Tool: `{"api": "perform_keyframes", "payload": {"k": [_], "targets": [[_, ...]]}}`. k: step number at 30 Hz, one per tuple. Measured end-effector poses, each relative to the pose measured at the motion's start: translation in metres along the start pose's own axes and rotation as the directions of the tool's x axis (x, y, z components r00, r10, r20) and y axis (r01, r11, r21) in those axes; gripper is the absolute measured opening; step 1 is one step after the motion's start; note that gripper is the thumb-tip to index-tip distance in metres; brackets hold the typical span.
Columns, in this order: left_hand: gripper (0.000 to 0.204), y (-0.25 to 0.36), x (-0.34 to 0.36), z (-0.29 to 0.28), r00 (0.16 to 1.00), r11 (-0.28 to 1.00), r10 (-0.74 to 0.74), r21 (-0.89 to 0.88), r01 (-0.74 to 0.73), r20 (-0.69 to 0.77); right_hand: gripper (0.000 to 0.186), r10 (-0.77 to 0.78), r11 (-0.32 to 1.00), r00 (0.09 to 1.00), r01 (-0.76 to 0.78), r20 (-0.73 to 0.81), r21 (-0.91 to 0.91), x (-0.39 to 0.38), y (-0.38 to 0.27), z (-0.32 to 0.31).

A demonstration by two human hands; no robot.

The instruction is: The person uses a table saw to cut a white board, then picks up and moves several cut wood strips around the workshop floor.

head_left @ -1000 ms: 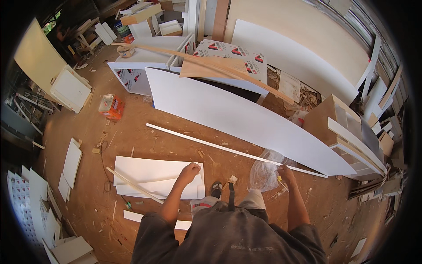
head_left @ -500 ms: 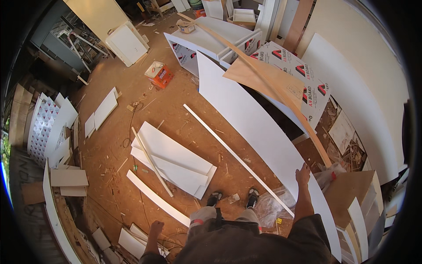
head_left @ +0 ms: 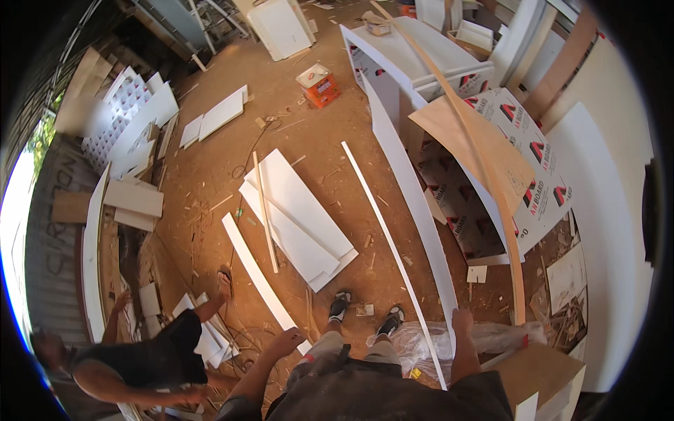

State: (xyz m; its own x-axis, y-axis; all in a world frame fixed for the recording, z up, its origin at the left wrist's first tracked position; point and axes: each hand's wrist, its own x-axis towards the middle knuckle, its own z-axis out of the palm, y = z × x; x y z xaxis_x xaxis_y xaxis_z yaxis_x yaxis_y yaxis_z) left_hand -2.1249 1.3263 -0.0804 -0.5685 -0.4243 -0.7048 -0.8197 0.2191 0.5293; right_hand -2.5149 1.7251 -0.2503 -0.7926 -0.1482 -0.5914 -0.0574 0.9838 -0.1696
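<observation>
My right hand (head_left: 462, 321) grips the near end of a long white board (head_left: 414, 193). The board is tilted nearly on edge, so it appears as a narrow strip reaching away to the white cabinet. My left hand (head_left: 284, 342) hangs with curled fingers above the near end of a white strip (head_left: 256, 277); nothing shows in it. Between my hands, a thinner white strip (head_left: 388, 245) lies on the floor. Ahead of my feet, a stack of white panels (head_left: 302, 221) lies with a narrow wooden batten (head_left: 265, 210) across it.
At the lower left another person (head_left: 147, 365) is walking or bending near scrap panels. A white cabinet (head_left: 414, 38) and a printed-film box (head_left: 456, 196) stand on the right, a long wooden strip (head_left: 484, 168) across them. Plastic sheeting (head_left: 421, 344) lies near my feet. An orange bucket (head_left: 319, 88) stands farther off.
The long white board has turned from its broad face toward its edge, with my right hand on it. My left hand has moved up and inward. The view has swung left; another person has appeared.
</observation>
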Motion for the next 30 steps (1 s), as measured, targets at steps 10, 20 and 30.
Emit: {"api": "perform_keyframes", "payload": {"k": [10,20,30], "targets": [[0.036,-0.106,-0.05,0.043,0.976,0.994,0.094,0.072,-0.081,-0.195,0.038,-0.319,0.947,0.948,0.318,-0.007,-0.054,-0.088,-0.01,-0.027],[0.035,-0.087,-0.058,0.026,0.951,0.971,0.058,-0.206,-0.125,-0.305,0.044,-0.674,0.723,0.737,0.645,-0.046,-0.248,-0.178,-0.064,-0.071],[0.029,-0.18,-0.087,-0.065,0.916,0.88,0.104,-0.393,-0.266,-0.389,0.034,-0.545,0.819,0.825,0.562,-0.153,0.114,-0.28,-0.172,-0.052]]}}
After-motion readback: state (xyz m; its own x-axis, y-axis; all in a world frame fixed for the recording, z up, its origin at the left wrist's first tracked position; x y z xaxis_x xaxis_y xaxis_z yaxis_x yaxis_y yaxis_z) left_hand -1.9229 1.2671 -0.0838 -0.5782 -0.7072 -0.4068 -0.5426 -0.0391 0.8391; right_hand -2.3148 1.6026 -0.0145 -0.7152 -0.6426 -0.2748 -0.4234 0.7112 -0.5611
